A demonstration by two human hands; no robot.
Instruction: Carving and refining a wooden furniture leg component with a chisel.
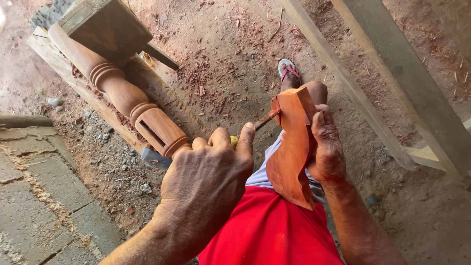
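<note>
Centre frame: left hand (206,181) is closed around a chisel (265,119); right hand (326,147) clasps the carved wooden piece (293,147) resting on the thigh. Risk: the blade could slip off the edge toward the right fingers (319,122).

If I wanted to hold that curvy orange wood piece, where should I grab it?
Grab the wood piece by its long outer edge near the top, coming from the right, as the right hand does. It stands upright on the lap, so that edge is free. The left hand works a tool into the upper left edge, so probably stay off that side.
</note>
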